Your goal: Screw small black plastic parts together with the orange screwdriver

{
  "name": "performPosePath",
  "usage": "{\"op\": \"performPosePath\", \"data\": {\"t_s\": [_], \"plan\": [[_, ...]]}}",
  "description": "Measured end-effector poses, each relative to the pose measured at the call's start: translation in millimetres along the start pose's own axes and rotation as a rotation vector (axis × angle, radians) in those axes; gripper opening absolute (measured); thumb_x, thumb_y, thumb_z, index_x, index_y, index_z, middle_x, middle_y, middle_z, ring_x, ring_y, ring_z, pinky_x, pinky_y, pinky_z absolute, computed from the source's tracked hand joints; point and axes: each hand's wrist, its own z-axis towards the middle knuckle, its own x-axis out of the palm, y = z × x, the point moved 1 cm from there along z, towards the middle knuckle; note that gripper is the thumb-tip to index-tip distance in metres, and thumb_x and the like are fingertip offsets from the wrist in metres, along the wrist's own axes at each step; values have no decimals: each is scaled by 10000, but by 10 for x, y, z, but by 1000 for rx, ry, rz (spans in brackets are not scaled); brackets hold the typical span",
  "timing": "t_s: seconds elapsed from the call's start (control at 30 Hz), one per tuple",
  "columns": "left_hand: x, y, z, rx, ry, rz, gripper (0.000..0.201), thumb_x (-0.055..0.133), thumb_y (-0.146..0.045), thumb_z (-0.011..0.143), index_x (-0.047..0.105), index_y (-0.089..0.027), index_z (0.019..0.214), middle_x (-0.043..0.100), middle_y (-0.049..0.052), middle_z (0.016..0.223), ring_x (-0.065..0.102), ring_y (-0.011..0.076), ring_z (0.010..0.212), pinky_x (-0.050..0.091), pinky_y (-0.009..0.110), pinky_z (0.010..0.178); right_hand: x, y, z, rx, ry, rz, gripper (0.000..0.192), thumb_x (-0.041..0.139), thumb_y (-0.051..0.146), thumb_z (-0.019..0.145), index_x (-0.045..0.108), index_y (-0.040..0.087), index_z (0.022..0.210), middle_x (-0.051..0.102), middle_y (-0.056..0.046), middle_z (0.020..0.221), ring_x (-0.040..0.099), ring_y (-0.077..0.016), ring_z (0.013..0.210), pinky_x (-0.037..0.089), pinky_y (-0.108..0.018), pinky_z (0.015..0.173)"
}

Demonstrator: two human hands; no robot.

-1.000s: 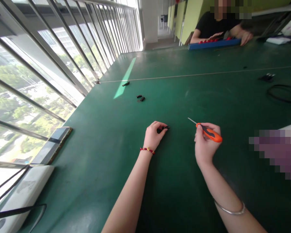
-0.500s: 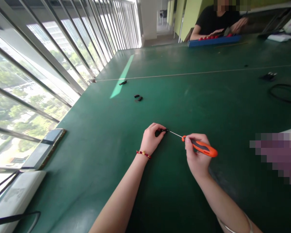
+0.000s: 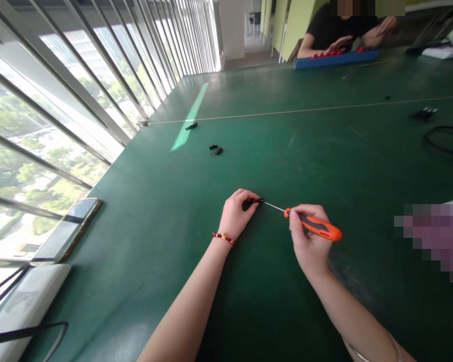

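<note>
My left hand (image 3: 238,211) rests on the green tabletop (image 3: 154,211), closed around a small black part (image 3: 253,202); the fingers cover much of it, and I cannot make out its kind. My right hand (image 3: 312,241) grips an orange and grey screwdriver (image 3: 320,228) by its handle. The thin metal shaft points left and its tip meets the right end of the black part. Farther up the table lie two small black pieces (image 3: 216,149) close together, and another slim black piece (image 3: 191,126) sits by a strip of sunlight.
At the left edge lie a phone (image 3: 73,226) and a white box-like object (image 3: 30,306) with a black cable. A coiled black cable (image 3: 447,141) is at the right. Across the table a person in a black shirt sits behind a blue tray (image 3: 335,60) with red items.
My hands, the screwdriver and the black part keep nearly the same positions. The view has shifted slightly. Across the table, the other person's hand has risen a little.
</note>
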Motion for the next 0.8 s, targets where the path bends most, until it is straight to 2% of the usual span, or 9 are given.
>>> {"op": "performPosePath", "data": {"t_s": [0.37, 0.57, 0.63, 0.8], "plan": [[8, 7, 2, 9, -4, 18, 116, 614, -102, 775, 667, -173, 850, 658, 25, 893, 613, 125, 802, 516, 256, 767, 3, -8, 3, 77, 27, 57, 24, 584, 196, 820, 564, 188, 829, 580, 15, 723, 558, -87, 557, 480, -233, 524], [5, 8, 4, 11, -9, 24, 125, 619, -89, 767, 668, -175, 844, 664, 25, 890, 617, 128, 802, 518, 261, 768, -3, 73, 30, 45, 13, 0, 86, 596, 215, 817, 566, 188, 740, 596, 17, 655, 586, -92, 567, 475, -212, 527], [6, 10, 5, 10, -9, 24, 131, 619, -87, 767, 669, -179, 845, 667, 23, 894, 620, 129, 805, 518, 264, 771, 11, 85, 36, 50, 13, -9, 47, 607, 197, 803, 562, 191, 791, 569, 29, 631, 565, -88, 535, 467, -214, 513], [12, 9, 11, 4, -9, 22, 132, 618, -83, 770, 672, -174, 848, 674, 23, 900, 622, 128, 812, 515, 266, 782, 33, 53, 35, 1, -46, 122, 350, 654, 122, 708, 461, 213, 986, 506, 28, 780, 546, -93, 627, 492, -244, 582]]}}
